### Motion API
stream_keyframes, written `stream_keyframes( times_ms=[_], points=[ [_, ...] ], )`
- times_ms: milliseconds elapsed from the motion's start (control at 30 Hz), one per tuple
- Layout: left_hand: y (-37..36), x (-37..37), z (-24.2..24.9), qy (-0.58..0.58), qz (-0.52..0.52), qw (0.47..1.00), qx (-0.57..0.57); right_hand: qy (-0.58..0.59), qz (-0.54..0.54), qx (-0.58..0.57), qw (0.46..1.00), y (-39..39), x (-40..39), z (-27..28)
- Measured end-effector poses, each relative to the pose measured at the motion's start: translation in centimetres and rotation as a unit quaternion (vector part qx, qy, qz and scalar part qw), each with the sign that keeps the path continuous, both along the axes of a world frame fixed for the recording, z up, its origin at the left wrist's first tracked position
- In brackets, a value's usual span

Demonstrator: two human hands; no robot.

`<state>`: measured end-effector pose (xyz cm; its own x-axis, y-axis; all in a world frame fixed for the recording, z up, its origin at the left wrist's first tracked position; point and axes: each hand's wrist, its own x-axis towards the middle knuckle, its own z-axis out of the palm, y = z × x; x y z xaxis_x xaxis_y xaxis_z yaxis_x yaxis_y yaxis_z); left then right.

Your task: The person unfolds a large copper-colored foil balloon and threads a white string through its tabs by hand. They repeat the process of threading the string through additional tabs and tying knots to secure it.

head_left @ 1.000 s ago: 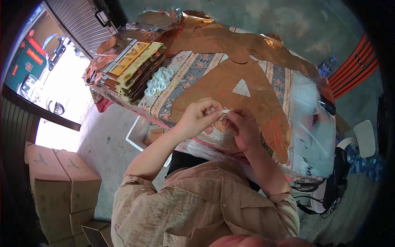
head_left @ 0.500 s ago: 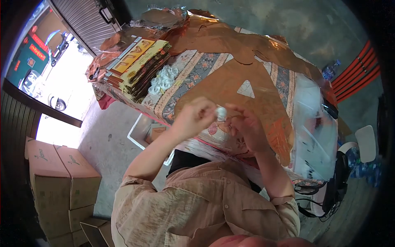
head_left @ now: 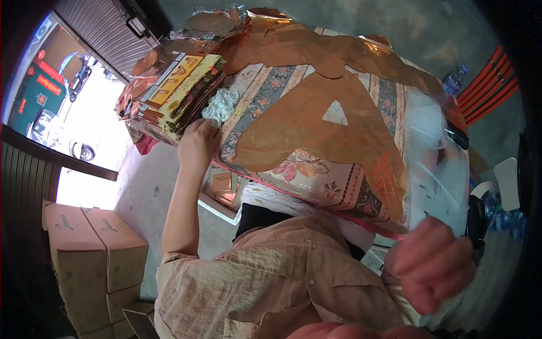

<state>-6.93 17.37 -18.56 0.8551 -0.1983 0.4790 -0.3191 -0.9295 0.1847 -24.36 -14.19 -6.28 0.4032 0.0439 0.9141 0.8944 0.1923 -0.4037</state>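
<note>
My left hand (head_left: 197,141) reaches to the table's near left edge, its fingers bent together against a small pile of white coils (head_left: 221,104) that look like string or thread. Its fingertips are partly hidden, so what they hold, if anything, does not show. Held up close at the right, my right hand (head_left: 435,265) is curled into a blurred fist; its inside is hidden. Beside the coils lies a stack of printed yellow and brown packages (head_left: 183,87). A large brown sheet with a triangular hole (head_left: 299,121) covers the middle of the table.
A patterned cloth (head_left: 333,183) covers the table. Clear plastic sheets (head_left: 432,169) lie on its right end, with a black object (head_left: 457,135). Cardboard boxes (head_left: 79,265) stand at the lower left. A white foam box (head_left: 220,212) sits below the near edge. Red bars (head_left: 490,85) stand at the right.
My hands were together over the table's near edge with a white coil between them. They have parted: the left went left to the coil pile, the right drew back to the right and curled.
</note>
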Motion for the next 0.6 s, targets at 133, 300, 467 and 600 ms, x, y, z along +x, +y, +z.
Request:
stream_keyframes(
  times_ms=[133, 300, 467, 600],
  points=[
    [1.2, -0.8, 0.4, -0.041, 0.020, 0.999, -0.022, 0.014, -0.093, 0.032, 0.995, 1.6, -2.8, 2.2],
    [0.7, -2.4, 1.6, 0.011, 0.010, 0.997, -0.074, 0.022, -0.056, 0.072, 0.996, 2.3, -2.9, 2.9],
    [-1.0, -3.2, 1.7, 0.059, -0.069, 0.988, -0.125, 0.013, -0.013, 0.063, 0.998, 2.3, -2.7, 2.9],
    [-2.2, -3.7, 2.0, 0.084, -0.152, 0.978, -0.114, 0.050, -0.016, 0.045, 0.998, 2.2, -2.9, 2.7]
  ],
)
